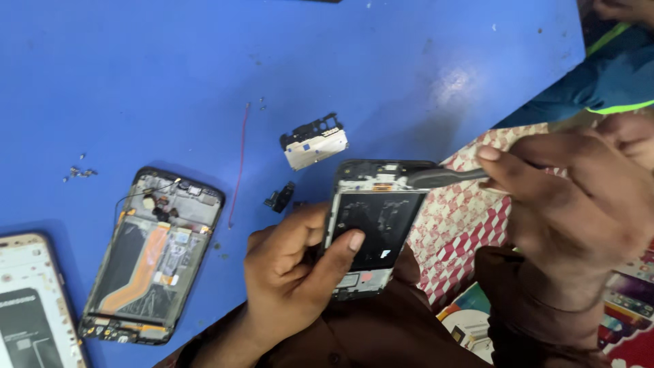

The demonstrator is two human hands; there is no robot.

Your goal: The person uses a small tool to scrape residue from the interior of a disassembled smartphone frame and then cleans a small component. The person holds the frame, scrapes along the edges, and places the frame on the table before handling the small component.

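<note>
Holding: opened phone frame (371,228) clasped in left hand (289,272), thumb pressed on its dark inner panel, fingers (286,225) wrapped behind the left edge; frame raised just off the near edge of the blue surface (136,68), over the lap.
Working: right hand (579,197) closed around grey tweezers (443,177), tip touching the frame's upper right corner.
Edges: near edge of surface running diagonally from lower left to upper right; held frame straddling that line, lower half past it, above brown sleeves and a red-and-white checked cloth (463,211).
Open room: broad bare blue stretch across the top and upper left; tighter lower left, where two phones lie close together.
Phones, counted: three — one in hand, one dismantled phone (153,255) with orange flex lying flat on the surface, one light-coloured phone back (27,307) cut off by the left border.
Loose parts, counted: one white-and-black cover plate (315,142) just above the held frame; one small black piece (279,197) beside the left hand; one thin red wire (238,163) between plate and dismantled phone; small cluster of screws (80,172) at far left, number too small to tell.
Upper right: blue garment with green trim (613,75), beyond the surface's edge.
</note>
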